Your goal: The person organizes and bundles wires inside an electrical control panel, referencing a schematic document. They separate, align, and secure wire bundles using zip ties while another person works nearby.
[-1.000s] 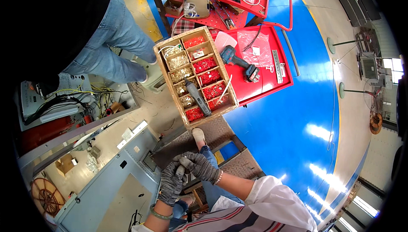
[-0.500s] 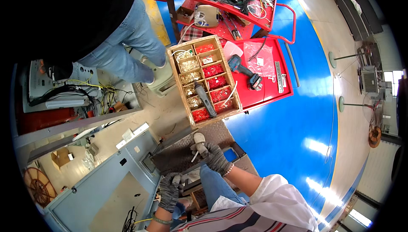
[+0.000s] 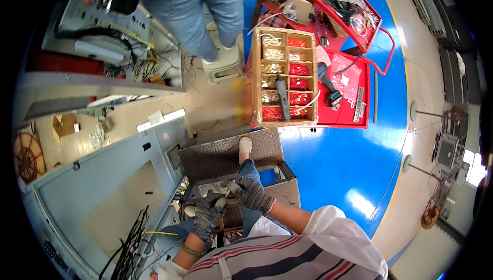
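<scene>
Both hands wear grey striped knit gloves and are brought close together above my lap. My right hand (image 3: 251,195) has its fingers closed, pinching a thin white strip (image 3: 227,192) that points toward the other hand. My left hand (image 3: 206,216) is also closed, its fingertips at the lower end of the strip; whether it grips the strip or something else is hidden. Below my hands lie my jean-clad legs and a dark woven surface. One light shoe (image 3: 245,146) of mine rests on a brown metal tread plate (image 3: 215,158).
Ahead, a wooden compartment box (image 3: 256,95) holds red and brass-coloured small parts, with a grey pen-shaped power tool (image 3: 283,100) on top. A cordless drill (image 3: 328,85) lies on the red cart (image 3: 354,118). A person (image 3: 205,13) stands on a green stool (image 3: 226,67). A grey cabinet door (image 3: 110,177) lies left.
My hands have come together, the right moving down toward the left with the white strip. My view has turned, so the box and cart sit farther right.
</scene>
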Tool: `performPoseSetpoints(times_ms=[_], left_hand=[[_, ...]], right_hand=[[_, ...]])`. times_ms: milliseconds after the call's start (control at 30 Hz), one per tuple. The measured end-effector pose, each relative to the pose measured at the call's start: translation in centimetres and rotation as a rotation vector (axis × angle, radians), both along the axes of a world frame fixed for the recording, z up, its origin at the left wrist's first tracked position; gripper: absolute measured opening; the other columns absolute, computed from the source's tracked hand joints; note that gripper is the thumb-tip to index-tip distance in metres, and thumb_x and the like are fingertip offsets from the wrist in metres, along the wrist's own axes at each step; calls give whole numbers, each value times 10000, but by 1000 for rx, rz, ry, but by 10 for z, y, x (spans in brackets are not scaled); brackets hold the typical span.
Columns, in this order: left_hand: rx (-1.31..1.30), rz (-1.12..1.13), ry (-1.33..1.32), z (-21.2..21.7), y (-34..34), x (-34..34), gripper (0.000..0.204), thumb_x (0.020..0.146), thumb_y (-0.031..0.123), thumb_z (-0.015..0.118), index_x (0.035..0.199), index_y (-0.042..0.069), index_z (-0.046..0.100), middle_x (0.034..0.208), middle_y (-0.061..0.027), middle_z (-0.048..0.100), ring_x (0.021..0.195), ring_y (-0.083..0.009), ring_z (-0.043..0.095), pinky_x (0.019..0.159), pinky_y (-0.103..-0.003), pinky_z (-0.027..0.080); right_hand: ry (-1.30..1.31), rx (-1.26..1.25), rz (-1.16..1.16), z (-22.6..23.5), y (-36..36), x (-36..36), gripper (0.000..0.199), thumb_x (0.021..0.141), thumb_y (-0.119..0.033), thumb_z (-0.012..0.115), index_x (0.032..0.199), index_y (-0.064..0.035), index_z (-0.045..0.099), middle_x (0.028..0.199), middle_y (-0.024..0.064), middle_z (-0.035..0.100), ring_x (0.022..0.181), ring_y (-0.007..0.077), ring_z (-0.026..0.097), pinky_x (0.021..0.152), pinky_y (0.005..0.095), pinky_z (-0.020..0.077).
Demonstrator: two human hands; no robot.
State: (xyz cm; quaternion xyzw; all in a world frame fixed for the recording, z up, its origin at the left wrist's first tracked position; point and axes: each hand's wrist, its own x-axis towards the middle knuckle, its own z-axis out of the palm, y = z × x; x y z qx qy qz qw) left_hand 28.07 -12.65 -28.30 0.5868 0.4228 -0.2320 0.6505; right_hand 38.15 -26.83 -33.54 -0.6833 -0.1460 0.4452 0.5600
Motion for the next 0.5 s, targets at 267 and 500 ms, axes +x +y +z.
performPoseSetpoints(times_ms=[267, 500], left_hand=[[209, 182, -118, 14, -4, -49, 200, 862, 193, 583, 945, 16, 626, 725, -49, 601, 649, -121, 522, 612, -282, 442], [141, 238, -48, 36, 7, -98, 258, 872, 234, 553, 939, -6, 621, 775, -91, 634, 674, -137, 572, 637, -289, 469]], right_hand=[[80, 6, 275, 21, 26, -29, 208, 861, -213, 585, 975, -44, 628, 864, 112, 643, 758, 184, 591, 722, 292, 462], [327, -147, 417, 23, 49, -66, 281, 873, -283, 566, 913, -16, 643, 764, 118, 636, 690, 171, 580, 656, 301, 455]])
